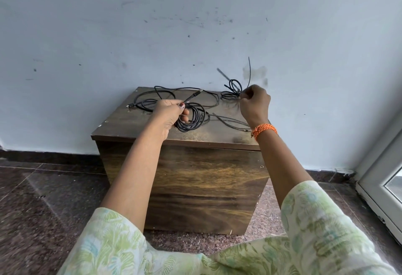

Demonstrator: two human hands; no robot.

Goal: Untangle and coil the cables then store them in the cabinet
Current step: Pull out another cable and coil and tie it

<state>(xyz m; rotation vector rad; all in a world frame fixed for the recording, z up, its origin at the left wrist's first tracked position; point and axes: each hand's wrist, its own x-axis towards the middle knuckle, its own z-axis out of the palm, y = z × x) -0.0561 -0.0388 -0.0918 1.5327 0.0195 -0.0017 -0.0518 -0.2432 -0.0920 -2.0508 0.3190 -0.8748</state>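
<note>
A dark wooden cabinet stands against the wall, its front shut. Black cables lie tangled on its top. My left hand grips a coiled black cable over the middle of the top, with its plug end sticking up past my thumb. My right hand pinches a small looped bundle of thin black cable lifted above the back right corner, one loose end pointing up along the wall. More loose cable loops across the back left, and another strand trails under my right wrist.
A pale blue scuffed wall rises right behind the cabinet. Dark speckled stone floor surrounds it. A white door frame with glass stands at the right edge. My patterned green sleeves fill the bottom of the view.
</note>
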